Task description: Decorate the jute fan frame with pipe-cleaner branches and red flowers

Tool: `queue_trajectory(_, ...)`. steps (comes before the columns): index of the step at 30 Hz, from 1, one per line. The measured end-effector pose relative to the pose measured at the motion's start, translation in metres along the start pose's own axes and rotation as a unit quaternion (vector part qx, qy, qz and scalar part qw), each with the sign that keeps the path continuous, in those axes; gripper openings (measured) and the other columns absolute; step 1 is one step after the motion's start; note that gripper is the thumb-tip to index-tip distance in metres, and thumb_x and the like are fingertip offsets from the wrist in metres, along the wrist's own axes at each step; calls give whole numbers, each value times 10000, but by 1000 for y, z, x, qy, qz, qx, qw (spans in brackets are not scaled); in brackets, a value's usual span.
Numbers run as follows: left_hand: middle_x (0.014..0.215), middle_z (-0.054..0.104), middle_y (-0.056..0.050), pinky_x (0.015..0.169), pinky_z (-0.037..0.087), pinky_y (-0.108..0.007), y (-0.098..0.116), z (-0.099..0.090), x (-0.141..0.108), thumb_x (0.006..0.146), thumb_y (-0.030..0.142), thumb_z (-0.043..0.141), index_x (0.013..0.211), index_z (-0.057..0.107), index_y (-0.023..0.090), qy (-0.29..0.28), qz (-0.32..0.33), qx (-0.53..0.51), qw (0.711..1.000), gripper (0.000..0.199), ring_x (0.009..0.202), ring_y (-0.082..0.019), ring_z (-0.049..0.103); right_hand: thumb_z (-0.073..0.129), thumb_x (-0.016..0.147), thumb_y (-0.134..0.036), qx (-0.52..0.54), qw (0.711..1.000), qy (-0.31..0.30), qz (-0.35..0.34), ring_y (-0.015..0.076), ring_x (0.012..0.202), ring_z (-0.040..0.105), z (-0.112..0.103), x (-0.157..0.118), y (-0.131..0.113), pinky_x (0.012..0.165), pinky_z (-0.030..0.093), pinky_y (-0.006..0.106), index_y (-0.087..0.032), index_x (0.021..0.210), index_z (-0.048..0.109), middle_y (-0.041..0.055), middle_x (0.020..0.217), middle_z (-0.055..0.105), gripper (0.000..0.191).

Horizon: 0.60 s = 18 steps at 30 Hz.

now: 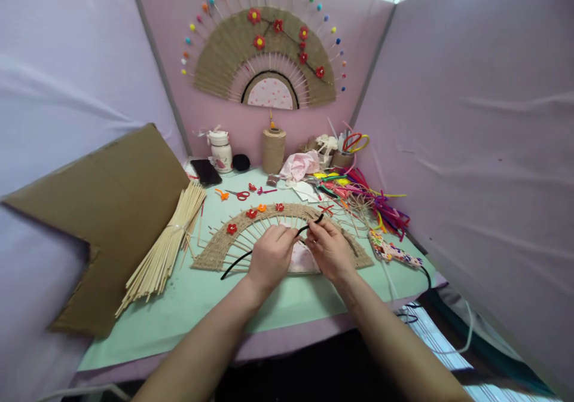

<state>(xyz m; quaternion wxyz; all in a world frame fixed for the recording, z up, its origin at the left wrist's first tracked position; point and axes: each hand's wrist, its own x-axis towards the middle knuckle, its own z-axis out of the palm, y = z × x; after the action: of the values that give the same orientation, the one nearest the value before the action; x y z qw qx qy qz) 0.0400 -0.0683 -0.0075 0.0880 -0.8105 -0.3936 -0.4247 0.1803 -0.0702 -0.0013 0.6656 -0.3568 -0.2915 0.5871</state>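
A black pipe cleaner [236,264] runs through both hands above a half-round woven fan [210,252]. My left hand [272,251] is closed round its middle, and one end trails out to the lower left. With fingers pinched near the other end, my right hand [329,247] holds it so the tip points up and to the right. On the fan's twine band sit red flowers [232,228] and an orange flower [261,208]. A pale pink centre piece [302,259] lies partly hidden behind my hands.
A bundle of thin sticks [165,240] and brown cardboard [121,204] lie left. Red scissors [242,195] rest behind the fan. At right are a patterned glue gun [394,251] and coloured pipe cleaners [390,210]. A twine spool [274,151] stands behind, below a finished fan [215,61].
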Motion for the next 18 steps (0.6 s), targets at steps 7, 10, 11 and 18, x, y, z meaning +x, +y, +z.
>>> queue_trajectory(7, 708, 628, -42, 667, 463, -290, 5, 4, -2, 982, 259, 447, 959, 674, 159, 4, 0, -18, 1000, 249, 719, -176, 573, 823, 657, -241, 120, 989, 2, 91, 42, 516, 464, -8, 9, -9, 418, 362, 140, -188, 748, 625, -55, 608, 554, 225)
queue_trajectory(10, 822, 700, -55, 728, 490, -291, 7, 8, -3, 973, 233, 470, 1045, 658, 150, 6, -23, -70, 997, 218, 785, -173, 623, 786, 690, -225, 137, 986, -2, 93, 45, 517, 464, -8, 8, -9, 424, 377, 149, -200, 744, 606, -56, 636, 562, 189)
queue_trajectory(11, 868, 717, -59, 749, 496, -290, 7, 9, -4, 970, 228, 478, 1058, 654, 152, 6, -34, -89, 995, 211, 812, -172, 638, 792, 682, -227, 129, 989, 6, 67, 47, 536, 480, -7, 7, -8, 432, 385, 151, -206, 746, 599, -56, 663, 576, 204)
queue_trajectory(18, 899, 748, -49, 737, 512, -282, 8, 9, -5, 938, 254, 539, 986, 691, 177, -23, -135, -137, 981, 177, 820, -176, 684, 801, 686, -330, -49, 992, 26, -115, 53, 541, 482, -2, 4, -2, 444, 384, 157, -218, 771, 606, -69, 640, 549, 241)
